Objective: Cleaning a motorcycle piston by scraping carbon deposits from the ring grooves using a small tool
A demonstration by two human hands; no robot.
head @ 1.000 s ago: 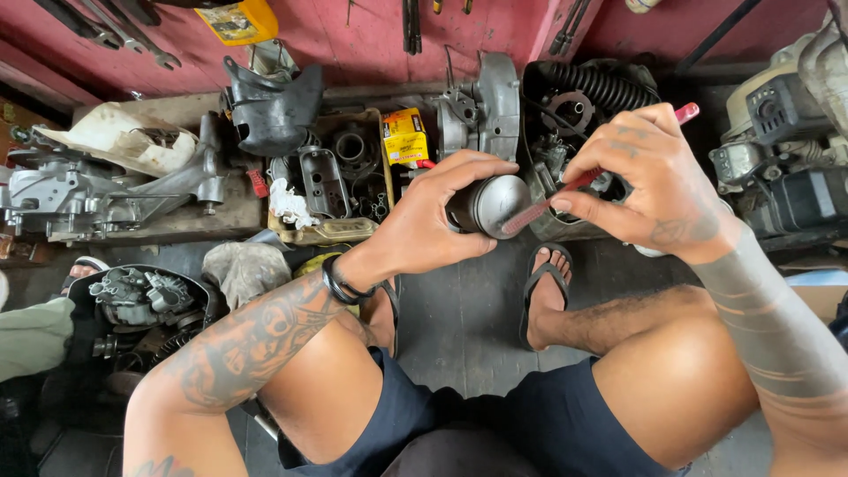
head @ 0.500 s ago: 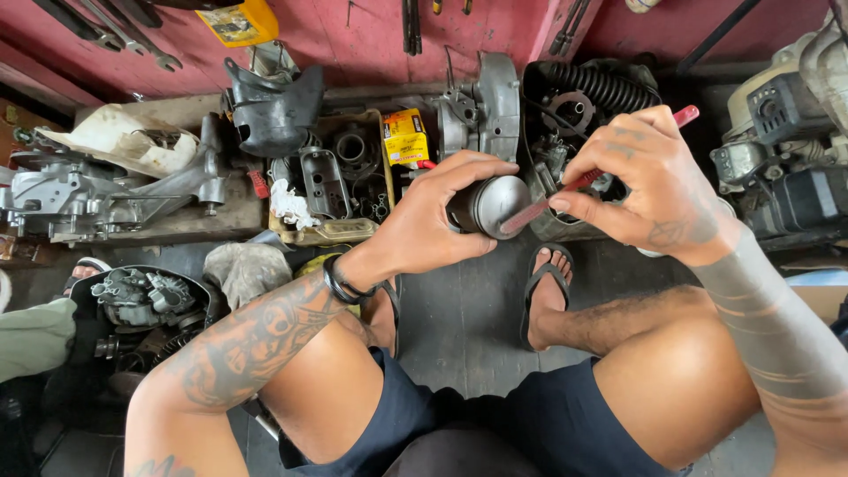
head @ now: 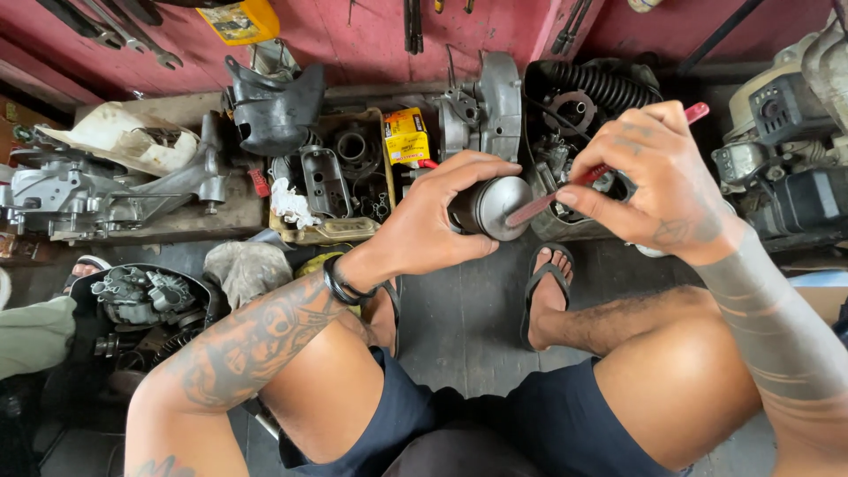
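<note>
Pretty even daylight, soft and bright, nothing blown out; only faint shadows under the knees and sandals on the grey floor (head: 477,327); a mild sheen on the round metal part (head: 496,208); focus is sharp mid-frame; wide-angle lens bends the edges, stretching the forearms and the corners.

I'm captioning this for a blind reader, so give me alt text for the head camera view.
A seated person's left hand grips a round grey metal piston while the right hand presses a thin red-handled tool against its flat top. Beyond the bare knees and sandalled feet, engine parts crowd the floor by a red wall.
</note>
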